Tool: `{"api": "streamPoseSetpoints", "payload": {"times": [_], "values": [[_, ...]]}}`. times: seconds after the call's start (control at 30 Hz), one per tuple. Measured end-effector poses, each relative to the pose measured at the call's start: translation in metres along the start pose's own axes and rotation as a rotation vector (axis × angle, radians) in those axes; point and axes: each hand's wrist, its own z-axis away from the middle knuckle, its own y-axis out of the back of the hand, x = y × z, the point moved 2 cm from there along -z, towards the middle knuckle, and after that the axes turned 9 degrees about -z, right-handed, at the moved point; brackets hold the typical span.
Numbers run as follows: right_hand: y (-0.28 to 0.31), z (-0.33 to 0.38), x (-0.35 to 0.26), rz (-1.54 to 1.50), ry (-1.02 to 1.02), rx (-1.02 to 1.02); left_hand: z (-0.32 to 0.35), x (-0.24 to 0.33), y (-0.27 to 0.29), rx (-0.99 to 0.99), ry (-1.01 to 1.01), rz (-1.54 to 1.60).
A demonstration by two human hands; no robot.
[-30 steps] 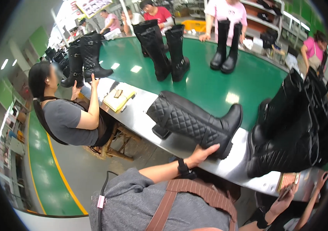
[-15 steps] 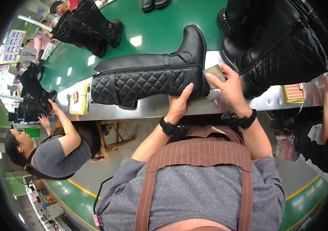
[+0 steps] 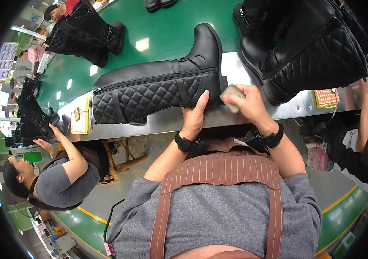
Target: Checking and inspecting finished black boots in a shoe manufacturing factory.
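A tall black boot point(image 3: 149, 93) with a quilted shaft, straps and a long zipper lies on its side in front of me, its toe pointing away and its sole facing right. My left hand point(image 3: 194, 117) grips it near the heel, thumb on top and the other fingers hidden beneath. In my right hand point(image 3: 253, 105) is a small greyish-beige sponge-like block point(image 3: 232, 97), pinched between thumb and fingers. The block is right beside the near end of the boot's heel; whether they touch is hard to tell.
More black boots point(image 3: 309, 56) stand close on the right, and another pair point(image 3: 91, 32) at the far left. Yellow card bundles point(image 3: 80, 116) lie along the metal table edge point(image 3: 162, 123). A co-worker point(image 3: 58, 177) on the left reaches toward boots; another person's arm point(image 3: 363, 112) shows at right.
My right hand has brought the block from the boot's sole down to the near end of the heel and tilted it. My left hand keeps its grip. The view has shifted slightly.
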Motion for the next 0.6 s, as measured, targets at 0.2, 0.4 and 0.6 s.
{"api": "streamPoseSetpoints", "payload": {"times": [0.2,0.4,0.6], "values": [[-0.004,-0.022,-0.001,0.043,0.147,0.146,0.000,0.002,-0.003,-0.021,0.008,-0.001],[0.000,-0.009,-0.008,0.102,0.055,0.072,-0.001,-0.004,0.002,-0.012,0.016,-0.010],[0.011,-0.023,0.000,0.123,0.089,0.183,0.002,0.003,-0.003,-0.023,-0.050,-0.078]]}}
